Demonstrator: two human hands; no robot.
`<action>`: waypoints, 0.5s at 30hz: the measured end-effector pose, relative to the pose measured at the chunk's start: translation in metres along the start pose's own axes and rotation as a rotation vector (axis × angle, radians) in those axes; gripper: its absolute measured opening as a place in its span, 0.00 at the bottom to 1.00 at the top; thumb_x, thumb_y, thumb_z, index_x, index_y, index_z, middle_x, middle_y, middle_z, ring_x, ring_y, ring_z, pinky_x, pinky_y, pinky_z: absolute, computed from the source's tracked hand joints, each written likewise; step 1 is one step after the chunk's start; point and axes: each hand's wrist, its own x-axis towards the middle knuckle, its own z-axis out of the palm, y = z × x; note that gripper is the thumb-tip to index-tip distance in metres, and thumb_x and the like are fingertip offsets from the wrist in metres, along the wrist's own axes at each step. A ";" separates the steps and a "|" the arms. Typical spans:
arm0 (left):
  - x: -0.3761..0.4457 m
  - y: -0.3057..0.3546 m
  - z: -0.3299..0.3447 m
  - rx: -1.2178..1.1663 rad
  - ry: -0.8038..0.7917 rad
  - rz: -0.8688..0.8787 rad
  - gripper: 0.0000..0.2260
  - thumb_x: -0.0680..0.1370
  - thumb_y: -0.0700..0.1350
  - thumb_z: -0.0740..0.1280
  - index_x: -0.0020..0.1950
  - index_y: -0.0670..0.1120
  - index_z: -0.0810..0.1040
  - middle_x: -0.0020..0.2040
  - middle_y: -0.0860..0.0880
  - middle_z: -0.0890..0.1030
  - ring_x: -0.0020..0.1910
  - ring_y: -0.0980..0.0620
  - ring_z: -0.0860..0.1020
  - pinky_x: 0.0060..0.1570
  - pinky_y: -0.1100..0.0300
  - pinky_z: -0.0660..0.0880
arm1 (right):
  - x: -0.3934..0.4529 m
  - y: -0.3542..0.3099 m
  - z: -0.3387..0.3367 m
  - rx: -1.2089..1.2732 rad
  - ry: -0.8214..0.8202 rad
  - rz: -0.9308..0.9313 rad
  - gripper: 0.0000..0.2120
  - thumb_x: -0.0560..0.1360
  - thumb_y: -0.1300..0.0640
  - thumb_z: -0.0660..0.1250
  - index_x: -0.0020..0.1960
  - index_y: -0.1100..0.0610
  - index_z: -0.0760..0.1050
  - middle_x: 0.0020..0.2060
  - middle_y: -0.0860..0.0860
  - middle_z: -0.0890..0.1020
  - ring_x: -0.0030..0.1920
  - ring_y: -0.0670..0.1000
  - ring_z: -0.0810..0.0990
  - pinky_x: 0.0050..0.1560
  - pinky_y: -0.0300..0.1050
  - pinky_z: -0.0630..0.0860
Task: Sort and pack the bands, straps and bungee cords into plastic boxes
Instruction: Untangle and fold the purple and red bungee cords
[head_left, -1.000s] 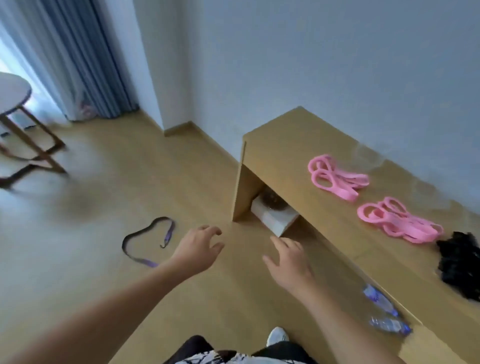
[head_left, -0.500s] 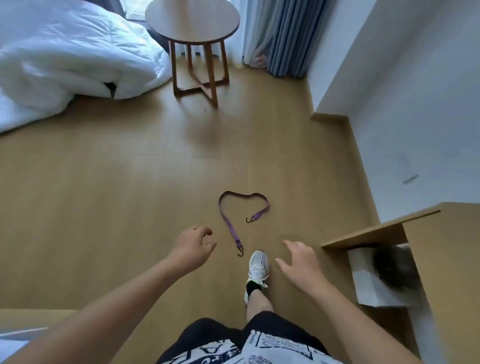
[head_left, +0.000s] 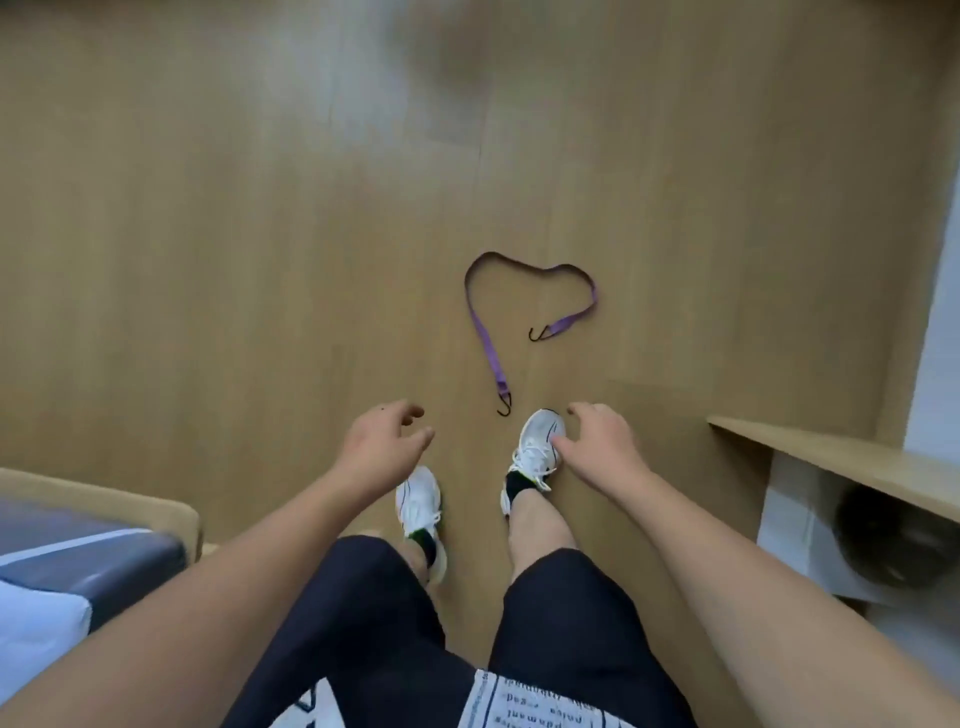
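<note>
On the wooden floor (head_left: 208, 234), just ahead of the right shoe (head_left: 537, 447), a purple bungee strap (head_left: 480, 332) is lying in a loose heart-shaped loop, with a dark hook at each end; the nearer hook (head_left: 504, 408) is resting just beside the toe of that shoe, the other hook (head_left: 537, 335) is curling inside the loop. Both hands are being held out above the floor, and nothing is being gripped. The left hand (head_left: 382, 449) is being carried with its grip loosely curled and empty; the right hand (head_left: 605, 447) is being held with its fingers relaxed and spread, over the shoe. The strap is not being touched by either hand.

At the right edge a wooden desk (head_left: 841, 457) is being glimpsed, with a white box (head_left: 795, 551) beneath it holding something dark and round, too blurred to be named. No plastic packing box is being shown.

Several risks are being judged likely. The near hook could be stepped on or kicked by the right shoe, given how close it lies. If only one end is being lifted, the free hook may be swung against a leg or snagged on a shoelace. The elastic may also be tangled if it is being gathered carelessly.
</note>
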 end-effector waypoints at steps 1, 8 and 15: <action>0.005 0.003 0.000 -0.028 0.016 -0.002 0.17 0.81 0.52 0.65 0.69 0.49 0.77 0.64 0.49 0.80 0.61 0.49 0.77 0.63 0.53 0.73 | 0.011 -0.003 0.000 0.004 -0.001 -0.006 0.24 0.79 0.50 0.66 0.73 0.57 0.69 0.66 0.58 0.74 0.68 0.60 0.71 0.61 0.47 0.68; 0.172 -0.031 0.095 -0.047 -0.088 -0.098 0.15 0.81 0.50 0.67 0.67 0.50 0.78 0.61 0.52 0.81 0.59 0.52 0.78 0.57 0.58 0.72 | 0.203 0.012 0.113 0.094 -0.108 0.099 0.19 0.76 0.50 0.68 0.64 0.57 0.75 0.59 0.57 0.76 0.60 0.60 0.76 0.57 0.52 0.76; 0.315 -0.097 0.172 0.034 -0.177 -0.081 0.15 0.81 0.52 0.65 0.68 0.53 0.77 0.63 0.54 0.79 0.55 0.54 0.77 0.55 0.59 0.69 | 0.374 0.028 0.250 0.068 -0.077 0.145 0.16 0.76 0.49 0.70 0.58 0.57 0.75 0.55 0.59 0.78 0.56 0.63 0.78 0.52 0.52 0.74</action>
